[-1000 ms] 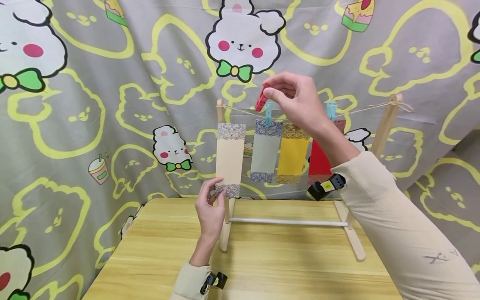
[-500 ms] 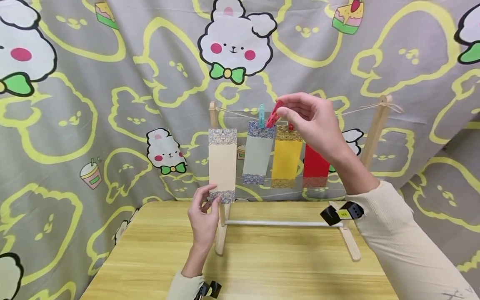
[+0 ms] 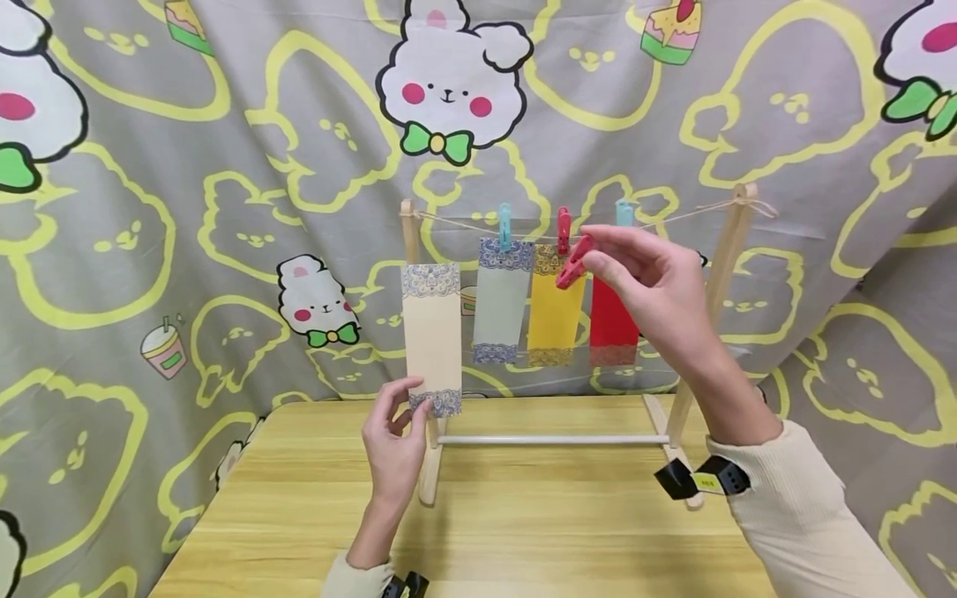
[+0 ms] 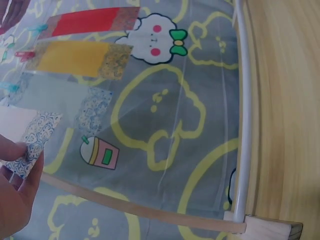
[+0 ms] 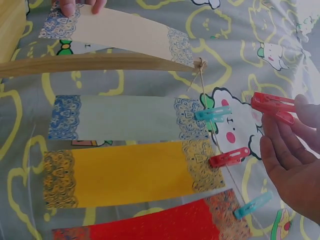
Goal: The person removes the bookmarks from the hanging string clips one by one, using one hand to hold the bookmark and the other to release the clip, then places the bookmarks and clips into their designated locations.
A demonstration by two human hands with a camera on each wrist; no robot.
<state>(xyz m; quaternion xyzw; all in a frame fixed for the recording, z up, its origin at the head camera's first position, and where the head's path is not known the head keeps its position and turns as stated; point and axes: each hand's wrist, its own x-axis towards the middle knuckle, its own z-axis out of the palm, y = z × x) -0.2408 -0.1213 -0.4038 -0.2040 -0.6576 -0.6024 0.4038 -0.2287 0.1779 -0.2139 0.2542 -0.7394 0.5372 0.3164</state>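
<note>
By its lower patterned end, a cream paper card (image 3: 434,340) is pinched upright in my left hand (image 3: 395,440), left of the other cards. My right hand (image 3: 661,286) pinches a red clothespin (image 3: 574,262) between thumb and fingers; in the head view it overlaps the yellow card (image 3: 552,324), while the right wrist view shows it apart from the string (image 5: 207,95). Pale grey (image 3: 499,307), yellow and red (image 3: 613,324) cards hang in a row, under a blue clothespin (image 3: 505,226), a red clothespin (image 5: 229,157) and another blue clothespin (image 5: 252,204).
The string runs between two wooden posts (image 3: 728,257) of a stand, joined low down by a white rod (image 3: 553,440). Beneath is a wood-grain table (image 3: 523,531). A grey patterned curtain (image 3: 247,141) hangs behind and at the sides.
My right hand has moved down and to the right with the red clothespin, from near the grey card's clip to in front of the yellow card. My left hand and the cream card have sunk slightly.
</note>
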